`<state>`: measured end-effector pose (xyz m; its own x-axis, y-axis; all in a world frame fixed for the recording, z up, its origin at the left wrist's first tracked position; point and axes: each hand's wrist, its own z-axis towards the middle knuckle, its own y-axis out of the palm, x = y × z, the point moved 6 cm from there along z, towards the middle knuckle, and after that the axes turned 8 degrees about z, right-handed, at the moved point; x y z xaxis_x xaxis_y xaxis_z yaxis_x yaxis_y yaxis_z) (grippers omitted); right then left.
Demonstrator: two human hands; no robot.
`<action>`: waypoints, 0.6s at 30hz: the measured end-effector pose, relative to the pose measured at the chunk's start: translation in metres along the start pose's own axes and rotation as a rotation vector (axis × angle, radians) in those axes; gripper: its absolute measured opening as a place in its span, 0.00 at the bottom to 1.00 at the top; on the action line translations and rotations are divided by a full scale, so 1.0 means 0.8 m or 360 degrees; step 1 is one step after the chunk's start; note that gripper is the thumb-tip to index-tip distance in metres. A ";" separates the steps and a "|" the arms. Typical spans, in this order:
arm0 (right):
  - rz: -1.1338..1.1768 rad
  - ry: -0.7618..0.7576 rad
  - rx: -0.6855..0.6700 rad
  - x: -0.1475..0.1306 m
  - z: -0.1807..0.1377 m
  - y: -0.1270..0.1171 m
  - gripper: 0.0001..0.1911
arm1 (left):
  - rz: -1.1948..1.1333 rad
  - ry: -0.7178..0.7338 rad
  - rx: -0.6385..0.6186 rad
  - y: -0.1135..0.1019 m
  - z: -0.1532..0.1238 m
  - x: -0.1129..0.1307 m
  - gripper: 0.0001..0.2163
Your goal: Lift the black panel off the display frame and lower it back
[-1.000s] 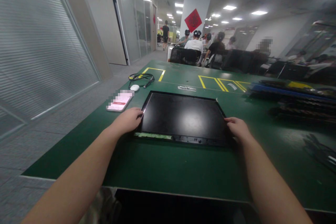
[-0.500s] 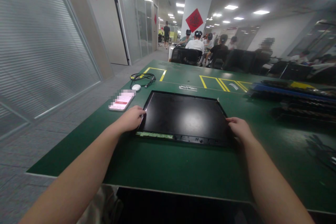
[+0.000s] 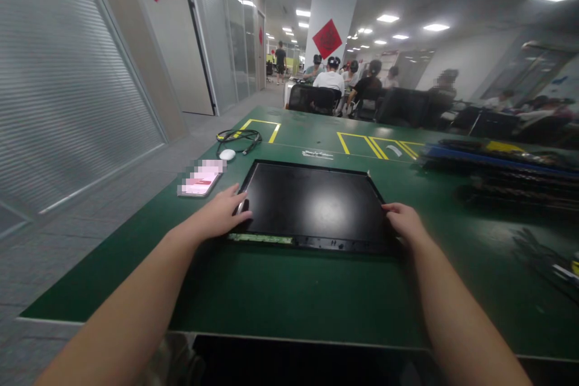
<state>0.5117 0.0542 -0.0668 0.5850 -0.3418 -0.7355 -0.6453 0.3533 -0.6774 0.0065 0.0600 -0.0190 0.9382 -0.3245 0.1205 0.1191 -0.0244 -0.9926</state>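
Note:
A black flat display panel (image 3: 312, 199) lies on the green table in front of me, its dark screen facing up. A green circuit strip (image 3: 262, 239) runs along the left part of its near edge. My left hand (image 3: 221, 212) is at the panel's left edge with thumb and fingers spread apart, open; whether the fingertips touch the frame is hard to tell. On the opposite side, my right hand (image 3: 404, 221) pinches the right edge between thumb and fingers, some of which are hidden beneath.
Left of the panel are a phone (image 3: 202, 179), a white mouse (image 3: 227, 155) and a coiled black cable (image 3: 242, 140). Stacked dark panels (image 3: 493, 163) stand on the right, with blurred tools (image 3: 547, 259) nearer. Several people sit beyond the green table (image 3: 294, 301).
My left hand has let go of the panel's left edge and spread its fingers. The right hand keeps its hold. The whole view has shifted slightly.

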 end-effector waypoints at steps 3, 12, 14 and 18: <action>0.0026 0.0004 -0.0004 0.003 0.001 0.001 0.23 | -0.0089 0.0040 -0.0075 -0.001 -0.007 0.001 0.45; 0.0021 -0.0029 0.0002 0.002 0.002 0.001 0.24 | -0.0257 0.0396 -0.0073 -0.006 -0.008 0.016 0.28; 0.0021 -0.0039 0.0001 0.001 0.001 0.001 0.23 | -0.0302 0.0458 -0.0068 -0.008 -0.011 0.020 0.25; 0.0001 -0.0037 0.0016 -0.001 -0.001 0.000 0.22 | -0.0366 0.0553 -0.0077 -0.010 -0.015 0.029 0.21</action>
<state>0.5109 0.0535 -0.0661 0.5957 -0.3214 -0.7361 -0.6408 0.3624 -0.6768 0.0232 0.0415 -0.0086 0.7224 -0.6051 0.3347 0.2893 -0.1751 -0.9411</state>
